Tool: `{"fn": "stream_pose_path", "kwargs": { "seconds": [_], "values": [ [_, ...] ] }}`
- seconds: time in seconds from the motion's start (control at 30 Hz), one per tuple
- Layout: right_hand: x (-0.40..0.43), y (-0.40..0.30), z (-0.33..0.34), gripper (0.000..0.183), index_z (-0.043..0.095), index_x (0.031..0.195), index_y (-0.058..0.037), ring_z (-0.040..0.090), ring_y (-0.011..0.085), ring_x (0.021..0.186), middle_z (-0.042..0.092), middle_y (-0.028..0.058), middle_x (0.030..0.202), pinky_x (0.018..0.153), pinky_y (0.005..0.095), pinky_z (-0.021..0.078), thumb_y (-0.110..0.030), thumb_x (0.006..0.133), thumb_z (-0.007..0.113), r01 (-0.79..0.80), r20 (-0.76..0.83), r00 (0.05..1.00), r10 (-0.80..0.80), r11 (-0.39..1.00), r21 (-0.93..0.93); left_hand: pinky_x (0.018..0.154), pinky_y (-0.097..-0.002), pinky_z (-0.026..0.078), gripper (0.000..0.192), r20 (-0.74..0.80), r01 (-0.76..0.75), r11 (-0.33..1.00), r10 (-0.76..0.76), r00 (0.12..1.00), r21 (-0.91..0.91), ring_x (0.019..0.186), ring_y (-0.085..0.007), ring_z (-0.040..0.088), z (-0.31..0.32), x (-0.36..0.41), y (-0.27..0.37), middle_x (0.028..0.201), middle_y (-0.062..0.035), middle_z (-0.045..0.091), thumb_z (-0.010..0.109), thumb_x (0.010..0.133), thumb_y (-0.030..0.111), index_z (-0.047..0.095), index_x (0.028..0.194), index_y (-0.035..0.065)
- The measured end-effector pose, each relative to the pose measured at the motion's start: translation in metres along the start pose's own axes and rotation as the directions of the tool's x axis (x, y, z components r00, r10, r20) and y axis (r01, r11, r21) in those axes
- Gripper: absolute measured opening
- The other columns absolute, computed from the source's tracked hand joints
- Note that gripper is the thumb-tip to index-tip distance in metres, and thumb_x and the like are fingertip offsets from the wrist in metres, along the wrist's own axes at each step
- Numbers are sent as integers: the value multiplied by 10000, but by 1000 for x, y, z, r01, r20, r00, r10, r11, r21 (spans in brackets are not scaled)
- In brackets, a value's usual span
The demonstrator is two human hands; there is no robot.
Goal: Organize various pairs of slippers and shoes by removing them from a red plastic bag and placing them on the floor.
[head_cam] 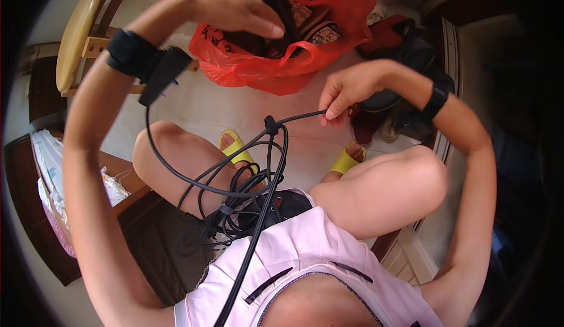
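At the top, my left hand (pixel 240 15) reaches over a red plastic bag (pixel 260 74), its fingertips beside a dark shoe (pixel 275 47) inside. Whether it grips the shoe cannot be made out. Patterned footwear (pixel 325 34) also lies in the bag. To the bag's lower right, my right hand (pixel 350 91) hangs with curled fingers. A black cable (pixel 304 116) runs up to its fingertips; it may be pinched there or pass behind them. More black cable lies looped between my knees, gathered by a clip (pixel 271 125) and a tie (pixel 226 208).
A wooden chair (pixel 79 32) stands at the upper left. Dark bags and shoes (pixel 396 54) crowd the right beside the door frame (pixel 450 54). Cable from the device on my left wrist (pixel 165 74) crosses my lap. Yellow slippers (pixel 238 148) are on my feet.
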State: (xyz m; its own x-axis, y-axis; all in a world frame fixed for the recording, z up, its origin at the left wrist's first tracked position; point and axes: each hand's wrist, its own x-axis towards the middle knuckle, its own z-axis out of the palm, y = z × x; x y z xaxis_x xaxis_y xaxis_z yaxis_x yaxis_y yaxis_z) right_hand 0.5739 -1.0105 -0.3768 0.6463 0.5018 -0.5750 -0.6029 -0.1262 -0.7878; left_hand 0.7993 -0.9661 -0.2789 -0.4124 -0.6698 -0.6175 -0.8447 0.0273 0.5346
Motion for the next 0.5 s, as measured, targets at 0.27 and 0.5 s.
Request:
{"fn": "stream_pose_path", "kwargs": {
  "seconds": [0.27, 0.5],
  "values": [
    [-52, -4, -22, 310, 511, 1089, 33, 568, 136, 859, 598, 93, 954, 776, 247, 448, -136, 829, 518, 76, -409, 908, -86, 996, -39, 852, -351, 391, 475, -111, 6, 995, 6, 994, 103, 996, -332, 503, 61, 20, -38, 1070, -195, 540, 467, 829, 388, 498, 1130, 21],
    [-74, -93, 1, 185, 576, 959, 15, 574, 119, 796, 595, 82, 878, 690, 243, 472, -58, 799, 519, 91, -574, 723, -385, 877, -472, 816, -379, 409, 407, -106, -44, 994, 54, 993, 100, 948, -351, 518, 64, 9, -52, 1016, -202, 558, 465, 842, 302, 491, 1125, 11]
  ]
}}
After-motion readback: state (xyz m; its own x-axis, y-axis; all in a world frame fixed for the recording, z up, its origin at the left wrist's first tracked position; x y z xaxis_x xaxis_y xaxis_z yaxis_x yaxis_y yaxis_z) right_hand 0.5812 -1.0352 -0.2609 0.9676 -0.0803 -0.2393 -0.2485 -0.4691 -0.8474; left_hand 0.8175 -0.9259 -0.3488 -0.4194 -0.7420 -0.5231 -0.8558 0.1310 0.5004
